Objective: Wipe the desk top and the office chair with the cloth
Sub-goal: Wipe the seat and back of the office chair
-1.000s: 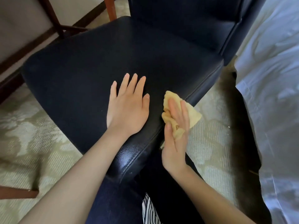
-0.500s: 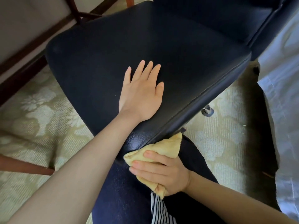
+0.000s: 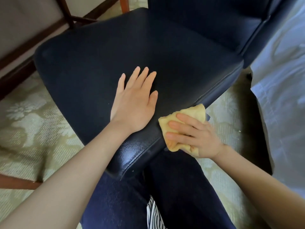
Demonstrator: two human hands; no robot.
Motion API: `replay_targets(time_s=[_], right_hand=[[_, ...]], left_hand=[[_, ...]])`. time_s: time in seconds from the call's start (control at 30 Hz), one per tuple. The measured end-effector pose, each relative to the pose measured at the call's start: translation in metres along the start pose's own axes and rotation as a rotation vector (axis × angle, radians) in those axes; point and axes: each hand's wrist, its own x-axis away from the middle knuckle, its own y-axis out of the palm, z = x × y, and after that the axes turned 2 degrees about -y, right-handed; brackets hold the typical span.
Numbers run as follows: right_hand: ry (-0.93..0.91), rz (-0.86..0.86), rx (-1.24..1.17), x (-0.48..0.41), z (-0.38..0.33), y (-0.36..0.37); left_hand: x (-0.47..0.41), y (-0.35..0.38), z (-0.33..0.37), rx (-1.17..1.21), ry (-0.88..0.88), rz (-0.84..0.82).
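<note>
Since half a second ago, my right hand [image 3: 194, 134] has carried the cloth [image 3: 186, 123] up from under the near corner of the chair [image 3: 148, 55] onto its right side edge. Its fingers [image 3: 179, 125] lie close together, flat over the bunched cloth, pressing it against the seam. My left hand [image 3: 134, 103] rests on the seat with fingers spread, steadying it. I judge the seat edge is being wiped now; the backrest may remain. No tabletop shows, so I cannot tell whether that part is done.
</note>
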Motion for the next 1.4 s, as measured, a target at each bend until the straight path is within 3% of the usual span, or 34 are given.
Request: replay_targets(time_s=[0.13,0.27,0.43,0.57,0.73,0.8,0.87,0.93,1.2,1.3,1.4], right_hand=[[0.36,-0.052,-0.156,0.006,0.022,-0.02],[0.673,0.016,-0.236,0.007,0.054,-0.039],[0.861,0.08,-0.267,0.007,0.099,-0.051],[1.186,0.151,-0.312,-0.004,0.13,-0.055],[1.41,0.177,-0.279,-0.036,0.149,-0.046],[1.412,0.081,-0.134,-0.05,0.146,-0.037],[1.301,-0.038,0.016,-0.066,0.135,-0.031],[1.189,-0.142,0.019,-0.081,0.118,-0.029],[0.782,-0.52,-0.23,-0.118,0.036,-0.025],[0.807,-0.536,-0.449,-0.126,0.024,-0.032],[0.877,-0.586,-0.612,-0.128,0.021,-0.04]], left_hand=[[0.003,-0.001,-0.001,0.003,0.0,0.011],[0.002,-0.003,0.0,0.02,0.006,0.005],[0.003,-0.003,0.002,0.035,0.022,-0.009],[0.003,-0.003,0.007,0.043,0.025,-0.016],[0.0,-0.001,0.017,0.126,-0.035,-0.013],[0.0,0.0,0.023,0.147,-0.062,-0.014],[-0.001,0.002,0.028,0.162,-0.079,0.001],[-0.002,0.004,0.033,0.197,-0.101,0.024],[-0.004,0.009,0.048,0.587,-0.195,0.114],[-0.006,0.005,0.049,0.758,-0.286,0.13],[-0.006,-0.006,0.049,0.761,-0.346,0.075]])
